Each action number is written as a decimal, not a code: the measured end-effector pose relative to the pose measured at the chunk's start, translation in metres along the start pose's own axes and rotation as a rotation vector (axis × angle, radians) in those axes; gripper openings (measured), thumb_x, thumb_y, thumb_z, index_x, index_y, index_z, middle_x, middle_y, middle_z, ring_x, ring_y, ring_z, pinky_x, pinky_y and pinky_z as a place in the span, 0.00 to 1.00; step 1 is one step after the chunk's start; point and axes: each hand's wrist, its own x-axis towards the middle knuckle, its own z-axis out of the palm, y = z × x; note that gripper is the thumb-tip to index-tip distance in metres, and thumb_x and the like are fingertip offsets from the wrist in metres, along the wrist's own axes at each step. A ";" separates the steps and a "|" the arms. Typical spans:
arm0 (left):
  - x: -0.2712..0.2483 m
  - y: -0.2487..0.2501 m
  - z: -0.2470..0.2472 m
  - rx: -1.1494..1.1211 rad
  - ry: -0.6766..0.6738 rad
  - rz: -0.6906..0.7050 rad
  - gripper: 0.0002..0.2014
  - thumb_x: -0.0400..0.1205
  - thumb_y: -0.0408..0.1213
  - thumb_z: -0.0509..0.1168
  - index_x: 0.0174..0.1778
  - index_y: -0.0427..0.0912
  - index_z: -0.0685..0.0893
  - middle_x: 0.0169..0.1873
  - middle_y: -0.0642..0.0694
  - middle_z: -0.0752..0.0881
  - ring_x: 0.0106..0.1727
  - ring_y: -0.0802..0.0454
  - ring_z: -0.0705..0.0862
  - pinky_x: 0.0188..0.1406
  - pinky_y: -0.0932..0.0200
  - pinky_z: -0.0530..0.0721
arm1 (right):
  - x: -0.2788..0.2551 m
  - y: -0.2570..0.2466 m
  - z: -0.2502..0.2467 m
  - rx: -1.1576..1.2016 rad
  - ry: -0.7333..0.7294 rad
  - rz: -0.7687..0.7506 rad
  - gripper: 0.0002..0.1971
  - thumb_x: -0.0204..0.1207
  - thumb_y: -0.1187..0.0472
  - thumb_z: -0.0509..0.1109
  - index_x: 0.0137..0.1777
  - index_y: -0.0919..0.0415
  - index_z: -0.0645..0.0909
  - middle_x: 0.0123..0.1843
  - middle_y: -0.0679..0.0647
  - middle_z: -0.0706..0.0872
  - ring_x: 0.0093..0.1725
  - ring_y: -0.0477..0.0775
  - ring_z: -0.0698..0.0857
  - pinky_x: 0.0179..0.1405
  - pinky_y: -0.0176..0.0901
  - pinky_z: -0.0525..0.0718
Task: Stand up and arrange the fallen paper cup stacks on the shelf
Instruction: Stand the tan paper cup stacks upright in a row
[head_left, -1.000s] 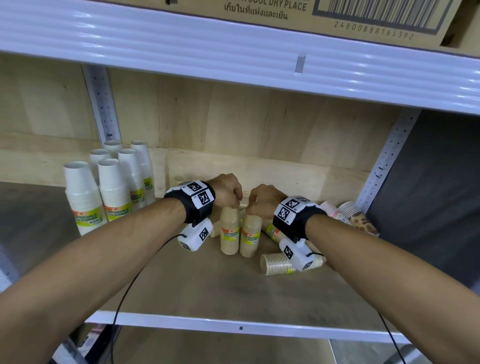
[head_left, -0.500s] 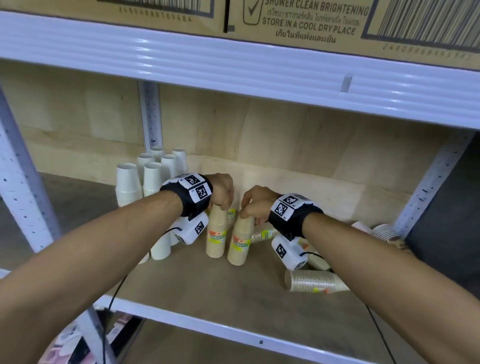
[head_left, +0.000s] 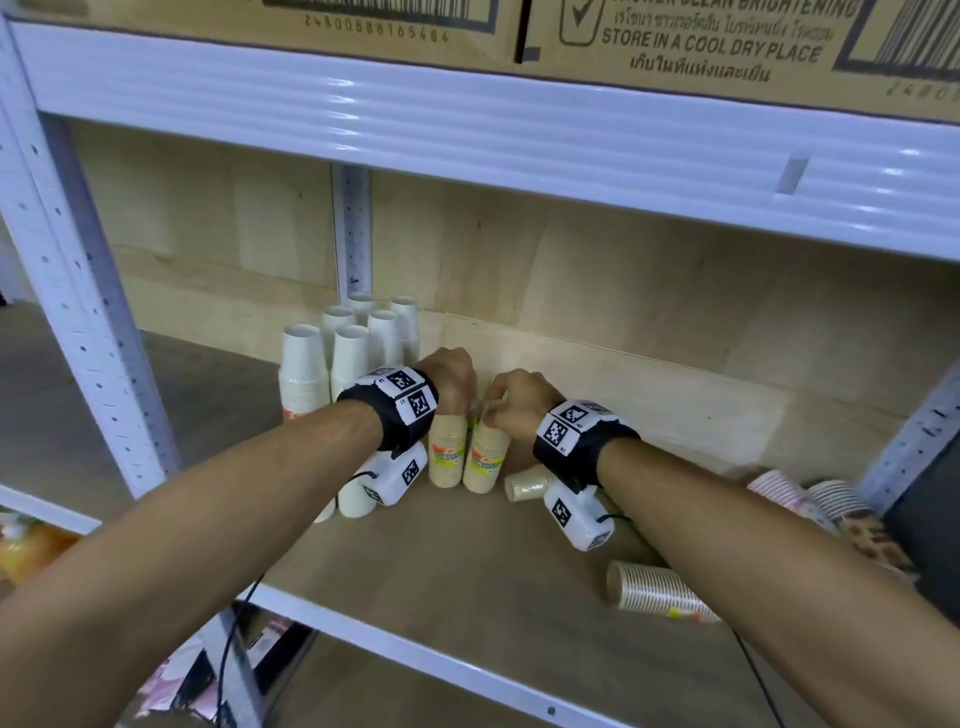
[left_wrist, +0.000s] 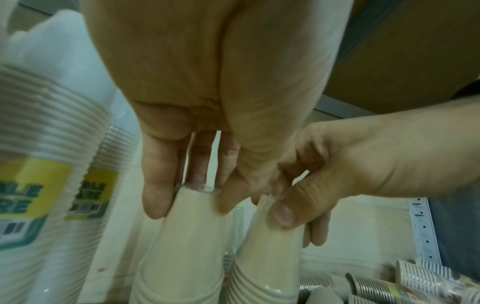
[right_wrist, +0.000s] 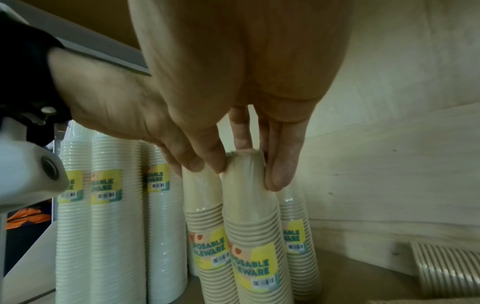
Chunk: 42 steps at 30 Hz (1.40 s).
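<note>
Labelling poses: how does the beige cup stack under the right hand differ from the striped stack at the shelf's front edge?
The beige cup stack stands upright; the striped stack lies on its side. The right hand grips the beige one's top; nothing touches the striped one. Plain beige against ribbed stripes. Both are wrapped cups on one shelf.

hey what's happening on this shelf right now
A person is tidying paper cups on a wooden shelf. The left hand holds the top of one upright beige cup stack, and the right hand pinches the top of the beige stack beside it. White stacks already stand to the left; several stacks lie fallen on the right.
</note>
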 end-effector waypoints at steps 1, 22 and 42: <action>0.002 0.000 0.002 -0.012 0.008 -0.006 0.11 0.80 0.27 0.67 0.58 0.32 0.87 0.57 0.40 0.87 0.59 0.43 0.86 0.50 0.57 0.84 | 0.002 0.001 0.002 0.001 0.009 -0.002 0.14 0.72 0.59 0.74 0.58 0.58 0.84 0.53 0.57 0.86 0.52 0.59 0.86 0.41 0.40 0.78; 0.025 -0.012 0.019 -0.069 0.024 0.013 0.10 0.79 0.31 0.68 0.55 0.38 0.89 0.54 0.42 0.88 0.54 0.44 0.86 0.56 0.50 0.87 | 0.028 0.018 0.018 0.043 0.012 -0.005 0.17 0.72 0.56 0.72 0.60 0.57 0.83 0.56 0.55 0.86 0.54 0.59 0.85 0.49 0.45 0.83; 0.023 0.070 0.025 -0.210 0.038 0.294 0.17 0.77 0.38 0.73 0.63 0.45 0.86 0.57 0.46 0.83 0.60 0.48 0.82 0.55 0.61 0.78 | -0.038 0.109 -0.040 -0.197 -0.068 0.211 0.29 0.66 0.44 0.76 0.68 0.46 0.77 0.61 0.50 0.82 0.56 0.54 0.84 0.49 0.42 0.80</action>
